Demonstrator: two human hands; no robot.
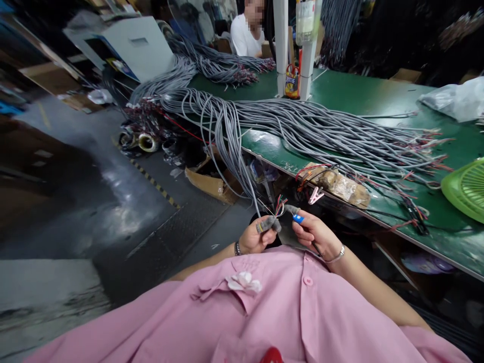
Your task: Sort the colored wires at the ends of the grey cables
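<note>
In front of my chest, my left hand is closed on the end of a grey cable, its thumb and a finger in grey finger covers. Thin coloured wires in red, green, white and black fan out above the grip. My right hand is close beside it, closed on a slim dark tool with a blue part; its exact kind is unclear. The right hand's covered index finger reaches to the wires.
A thick bundle of grey cables drapes across the green table and over its near edge. A taped block, a pink clip and a green basket are to the right. A person sits across.
</note>
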